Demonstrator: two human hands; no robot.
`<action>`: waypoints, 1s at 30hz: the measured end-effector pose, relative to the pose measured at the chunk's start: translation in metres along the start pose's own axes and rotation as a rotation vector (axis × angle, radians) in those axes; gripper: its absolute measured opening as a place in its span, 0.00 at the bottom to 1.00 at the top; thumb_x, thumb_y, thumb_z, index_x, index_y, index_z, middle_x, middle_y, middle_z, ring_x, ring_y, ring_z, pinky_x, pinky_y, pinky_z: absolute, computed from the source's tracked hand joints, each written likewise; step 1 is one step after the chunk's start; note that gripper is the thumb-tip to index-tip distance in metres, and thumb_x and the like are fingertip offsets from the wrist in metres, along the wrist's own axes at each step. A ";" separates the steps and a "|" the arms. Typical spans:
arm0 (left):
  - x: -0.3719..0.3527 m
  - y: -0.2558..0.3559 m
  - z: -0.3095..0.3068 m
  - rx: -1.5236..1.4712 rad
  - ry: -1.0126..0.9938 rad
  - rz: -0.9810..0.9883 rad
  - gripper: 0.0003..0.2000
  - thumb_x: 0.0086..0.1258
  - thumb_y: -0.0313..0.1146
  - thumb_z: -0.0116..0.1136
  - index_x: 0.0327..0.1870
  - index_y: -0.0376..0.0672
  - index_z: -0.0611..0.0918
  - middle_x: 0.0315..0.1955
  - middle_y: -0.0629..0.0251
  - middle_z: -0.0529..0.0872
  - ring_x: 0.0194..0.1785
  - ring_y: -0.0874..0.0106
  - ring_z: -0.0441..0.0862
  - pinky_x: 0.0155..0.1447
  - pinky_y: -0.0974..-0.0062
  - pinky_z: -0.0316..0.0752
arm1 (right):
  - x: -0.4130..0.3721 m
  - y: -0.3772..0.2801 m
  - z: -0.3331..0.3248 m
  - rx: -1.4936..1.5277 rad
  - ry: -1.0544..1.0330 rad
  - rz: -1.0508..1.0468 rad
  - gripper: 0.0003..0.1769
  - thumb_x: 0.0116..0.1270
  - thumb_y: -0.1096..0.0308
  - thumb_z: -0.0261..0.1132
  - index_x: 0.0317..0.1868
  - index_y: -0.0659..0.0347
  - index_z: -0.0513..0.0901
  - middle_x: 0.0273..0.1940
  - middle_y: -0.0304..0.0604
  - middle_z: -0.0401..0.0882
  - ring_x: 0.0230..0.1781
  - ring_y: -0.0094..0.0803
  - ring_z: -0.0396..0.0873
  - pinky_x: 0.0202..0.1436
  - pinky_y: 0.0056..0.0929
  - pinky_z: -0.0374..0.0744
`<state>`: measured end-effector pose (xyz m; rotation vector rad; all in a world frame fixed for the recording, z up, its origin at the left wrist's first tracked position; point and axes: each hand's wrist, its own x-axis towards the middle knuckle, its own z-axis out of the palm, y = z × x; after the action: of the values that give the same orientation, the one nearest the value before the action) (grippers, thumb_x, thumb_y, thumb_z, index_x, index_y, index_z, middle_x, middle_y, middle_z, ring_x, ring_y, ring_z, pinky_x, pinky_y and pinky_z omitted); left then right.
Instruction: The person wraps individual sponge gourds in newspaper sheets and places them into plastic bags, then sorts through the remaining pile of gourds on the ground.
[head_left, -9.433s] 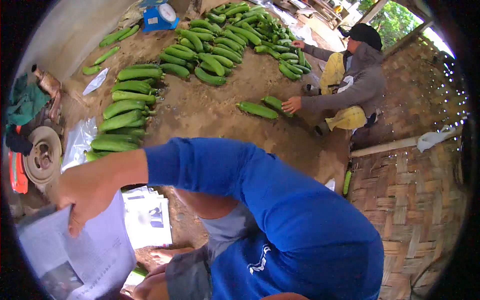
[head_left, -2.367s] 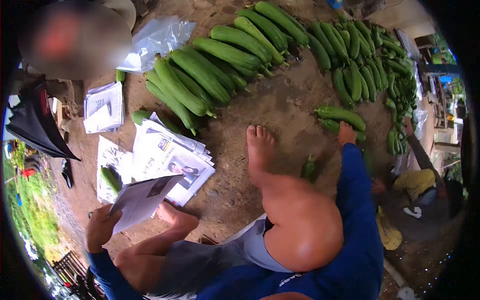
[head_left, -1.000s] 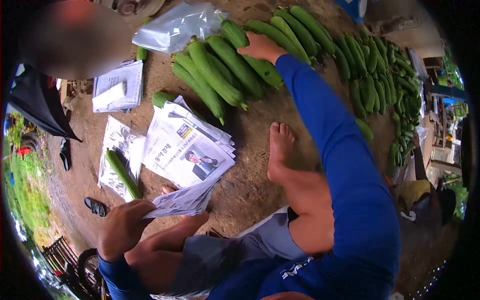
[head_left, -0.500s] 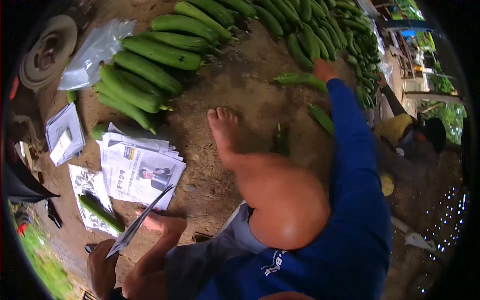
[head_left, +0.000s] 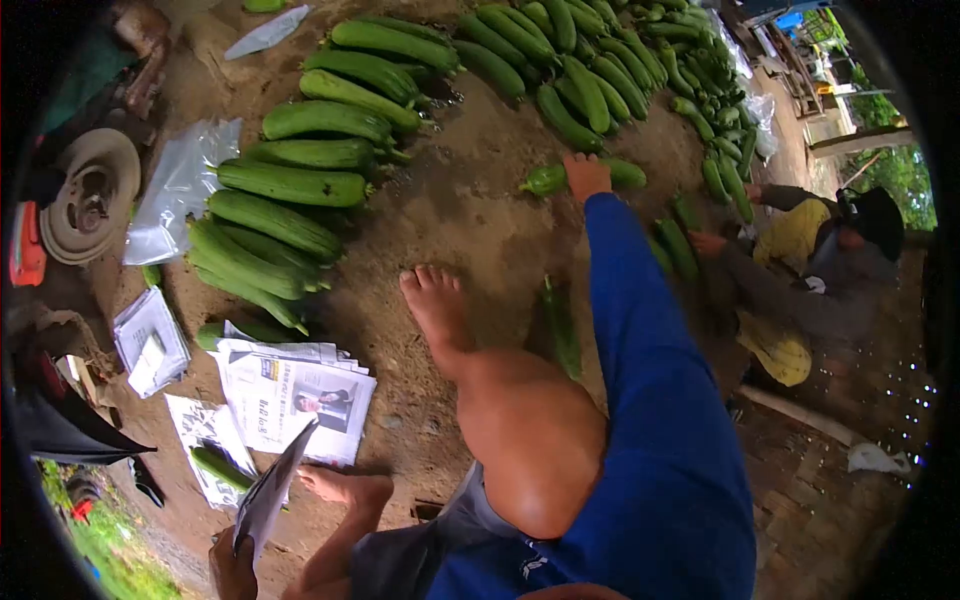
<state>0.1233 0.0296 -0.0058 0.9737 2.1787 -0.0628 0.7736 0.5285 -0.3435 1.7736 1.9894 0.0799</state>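
My right hand [head_left: 587, 178] is closed over the middle of a long green gourd [head_left: 627, 175] that lies crosswise on the dirt floor, its two ends showing on either side. Low on the left, my left hand [head_left: 232, 568] grips a folded sheet of newspaper [head_left: 272, 490] held on edge. Beyond that sheet, a stack of newspapers [head_left: 325, 405] lies flat near my foot. A smaller green gourd [head_left: 220, 467] rests on a silvery, printed sheet [head_left: 195, 425]. Another gourd [head_left: 562, 330] is on the ground between my knee and my right sleeve.
A row of gourds [head_left: 290, 185] curves along the left, joining larger piles [head_left: 590, 80] at the back. A co-worker [head_left: 815, 260] crouches at right, a hand by some gourds [head_left: 675, 245]. Clear plastic bags [head_left: 180, 190] and folded papers [head_left: 150, 345] lie left.
My right hand has come left from the pile's edge onto the gourd lying on the ground. My left hand still holds the newspaper, slightly lower. The co-worker has leaned in, one hand reaching towards gourds.
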 end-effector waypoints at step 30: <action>-0.051 0.036 0.016 0.079 -0.042 0.449 0.08 0.67 0.30 0.63 0.46 0.44 0.86 0.44 0.58 0.89 0.45 0.54 0.88 0.48 0.62 0.83 | -0.031 -0.449 -0.345 0.421 0.101 -0.795 0.38 0.53 0.46 0.69 0.60 0.63 0.80 0.57 0.59 0.83 0.57 0.55 0.81 0.59 0.48 0.79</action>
<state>0.1796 0.0184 0.0244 1.4704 1.8840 0.0436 0.2299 0.5159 -0.1835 1.0598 2.7852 -0.5457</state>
